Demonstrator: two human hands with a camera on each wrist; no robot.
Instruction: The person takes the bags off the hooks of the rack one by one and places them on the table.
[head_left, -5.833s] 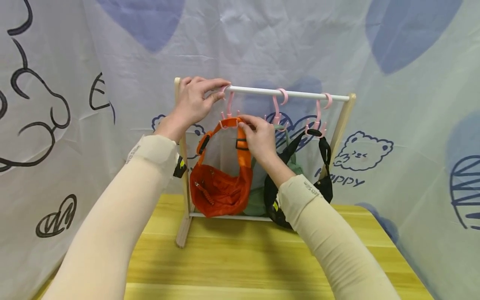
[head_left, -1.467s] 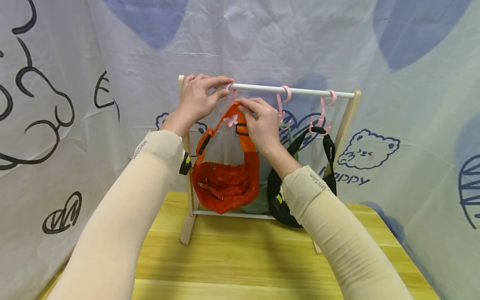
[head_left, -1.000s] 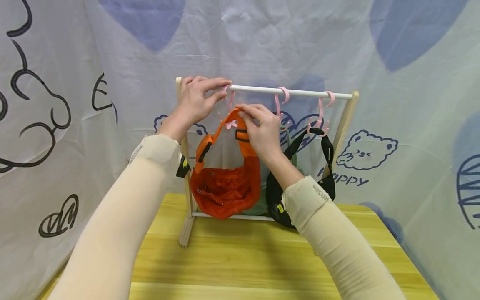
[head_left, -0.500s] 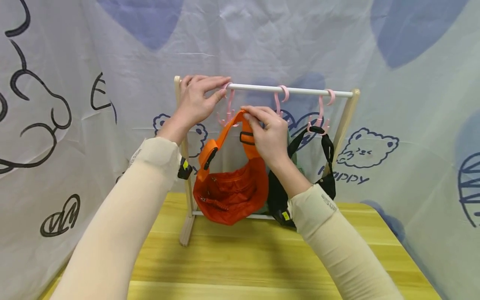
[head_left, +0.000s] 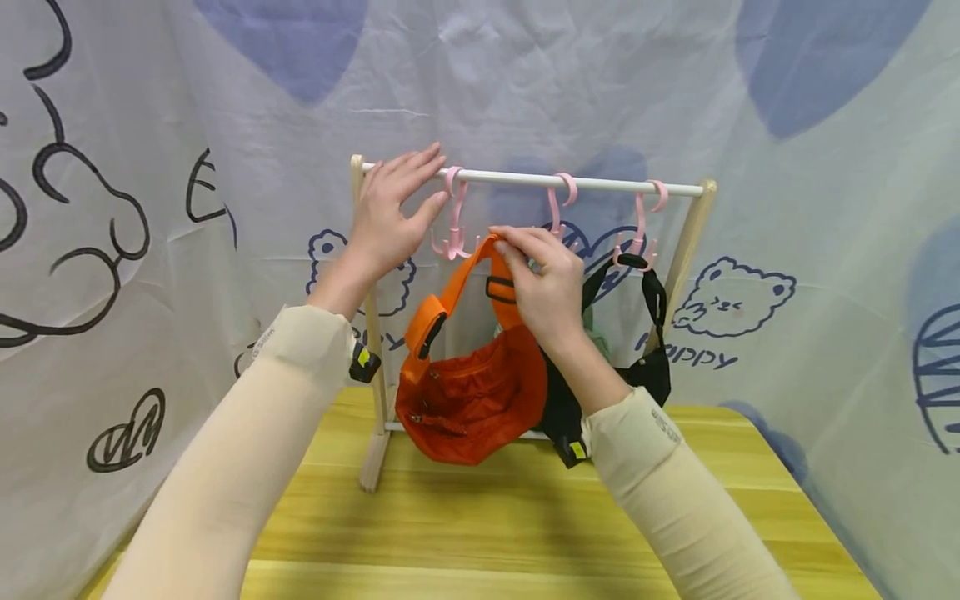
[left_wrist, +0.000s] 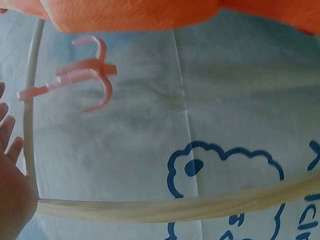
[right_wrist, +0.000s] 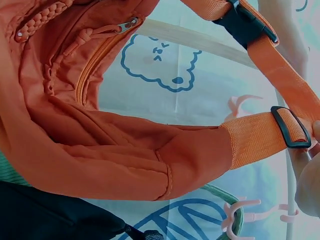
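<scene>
My right hand (head_left: 551,283) pinches the top of the strap of an orange shoulder bag (head_left: 472,404), which hangs from it in front of the rack. In the right wrist view the strap's black slider (right_wrist: 291,127) lies close to the fingers. The strap is off the left pink hook (head_left: 456,221), and this hook's prongs carry nothing. My left hand (head_left: 393,208), fingers extended, is at the white rail (head_left: 510,177) just left of that hook. The left wrist view shows a gap between the fingers and the hook (left_wrist: 90,74).
A black bag (head_left: 651,375) hangs on the right pink hook (head_left: 639,225). Partly hidden behind is a green bag (head_left: 597,333), by the middle hook (head_left: 555,208). The rack's wooden foot (head_left: 372,462) stands on a wooden table (head_left: 450,533). A printed cloth (head_left: 600,83) hangs behind.
The orange strap, on the left hook at first, was lifted off by my right hand, then brought down, right and nearer. My left hand has let go of the hook, its fingers straightening.
</scene>
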